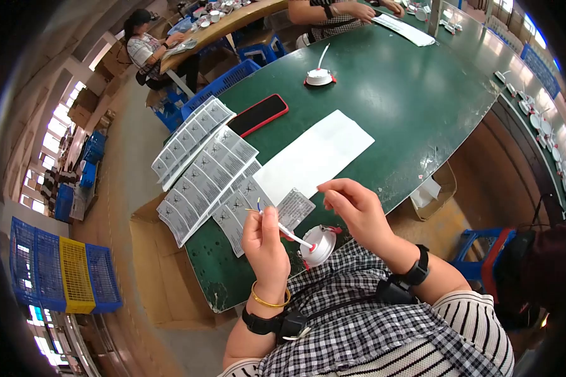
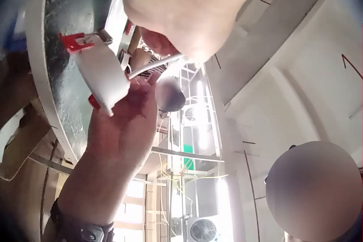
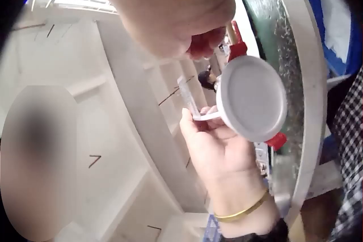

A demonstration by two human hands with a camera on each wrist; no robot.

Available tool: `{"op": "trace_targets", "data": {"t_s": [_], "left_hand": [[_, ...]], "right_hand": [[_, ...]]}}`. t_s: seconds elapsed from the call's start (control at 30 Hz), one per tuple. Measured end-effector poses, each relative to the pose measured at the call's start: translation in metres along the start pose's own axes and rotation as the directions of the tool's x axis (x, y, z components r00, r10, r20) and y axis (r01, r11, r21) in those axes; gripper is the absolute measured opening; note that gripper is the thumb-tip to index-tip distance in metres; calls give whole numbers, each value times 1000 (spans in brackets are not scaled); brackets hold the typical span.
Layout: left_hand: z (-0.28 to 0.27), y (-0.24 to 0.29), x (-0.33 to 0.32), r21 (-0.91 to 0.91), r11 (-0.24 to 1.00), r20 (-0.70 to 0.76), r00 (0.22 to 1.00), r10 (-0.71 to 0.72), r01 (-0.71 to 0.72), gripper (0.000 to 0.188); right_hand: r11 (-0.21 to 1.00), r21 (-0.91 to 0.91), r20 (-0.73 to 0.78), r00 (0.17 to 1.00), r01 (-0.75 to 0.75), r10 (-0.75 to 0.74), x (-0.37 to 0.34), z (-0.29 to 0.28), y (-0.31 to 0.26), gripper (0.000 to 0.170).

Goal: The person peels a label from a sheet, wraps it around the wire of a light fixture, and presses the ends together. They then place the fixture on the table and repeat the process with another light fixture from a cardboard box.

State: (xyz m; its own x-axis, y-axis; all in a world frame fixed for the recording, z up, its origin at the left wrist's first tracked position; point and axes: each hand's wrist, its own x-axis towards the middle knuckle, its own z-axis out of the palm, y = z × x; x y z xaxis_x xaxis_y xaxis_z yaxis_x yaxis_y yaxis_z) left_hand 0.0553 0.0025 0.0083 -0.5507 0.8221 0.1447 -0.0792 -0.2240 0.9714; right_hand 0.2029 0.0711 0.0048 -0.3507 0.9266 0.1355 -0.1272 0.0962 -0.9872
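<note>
My left hand (image 1: pixel 267 248) pinches the white cable (image 1: pixel 295 238) of a round white downlight (image 1: pixel 319 245) between thumb and fingers. Thin coloured wires (image 1: pixel 256 206) poke out past the thumb. Red clips (image 3: pixel 277 141) sit on the downlight's sides, and its flat face shows in the right wrist view. A silvery printed label (image 1: pixel 295 208) stands out beside the cable at the left fingertips. Just right of that label, my right hand (image 1: pixel 361 217) hovers with loosely bent fingers and nothing between them.
Printed label sheets (image 1: pixel 210 179) overlap at the table's left, by a red-edged phone (image 1: pixel 259 115) and white paper (image 1: pixel 317 154). Another downlight (image 1: pixel 319 76) stands farther back on the green table (image 1: pixel 415 94). An open carton (image 1: pixel 435 191) sits below the right edge. Other people work beyond.
</note>
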Motion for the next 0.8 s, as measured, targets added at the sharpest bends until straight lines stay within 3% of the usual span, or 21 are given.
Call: {"op": "trace_targets", "data": {"t_s": [0.03, 0.1, 0.17, 0.27, 0.37, 0.43, 0.47, 0.5, 0.57, 0.63, 0.7, 0.8], "left_hand": [[0, 0, 1, 1, 1000, -27, 1000, 9, -9, 21], [5, 4, -1, -58, 998, -17, 1000, -5, 4, 19], [8, 9, -2, -112, 994, 0, 1000, -19, 19, 17], [9, 12, -6, -145, 987, 33, 998, -59, 63, 15], [7, 11, -9, -151, 988, 144, 989, 25, -3, 19], [-3, 14, -6, -86, 985, 186, 969, 164, -150, 24], [-14, 12, -3, -111, 990, 200, 974, 104, -83, 26], [-19, 11, 1, -112, 991, 198, 975, 100, -79, 26], [-22, 10, 11, 39, 999, 212, 977, 18, -27, 31], [-19, 13, 19, 21, 1000, 264, 965, -9, 3, 39], [-9, 21, 27, 99, 994, 451, 889, -77, 36, 47], [-3, 20, 37, 163, 980, 485, 855, -183, 117, 43]], "right_hand": [[989, -80, -70, 989, 122, -127, -5, 0, 3, 13], [815, -344, 97, 881, 467, -464, -10, -2, 1, 17], [638, -504, 258, 806, 582, -532, -14, 1, -10, 24], [587, -555, 295, 799, 589, -524, -14, 4, -8, 24], [512, -575, 294, 745, 638, -598, -10, -5, -3, 20], [846, -455, 120, 960, 279, -252, -8, -19, -2, 14], [957, -116, 123, 952, -266, 280, -7, -24, -31, 18], [944, 23, 263, 913, -329, 311, -2, -34, -28, 21], [839, 343, 370, 882, -422, 293, 0, -38, -6, 20], [838, 334, 405, 869, -431, 285, -2, -38, 1, 20], [837, 324, 443, 853, -440, 277, -3, -38, 4, 19], [836, 301, 475, 832, -460, 287, -6, -36, 6, 18]]}}
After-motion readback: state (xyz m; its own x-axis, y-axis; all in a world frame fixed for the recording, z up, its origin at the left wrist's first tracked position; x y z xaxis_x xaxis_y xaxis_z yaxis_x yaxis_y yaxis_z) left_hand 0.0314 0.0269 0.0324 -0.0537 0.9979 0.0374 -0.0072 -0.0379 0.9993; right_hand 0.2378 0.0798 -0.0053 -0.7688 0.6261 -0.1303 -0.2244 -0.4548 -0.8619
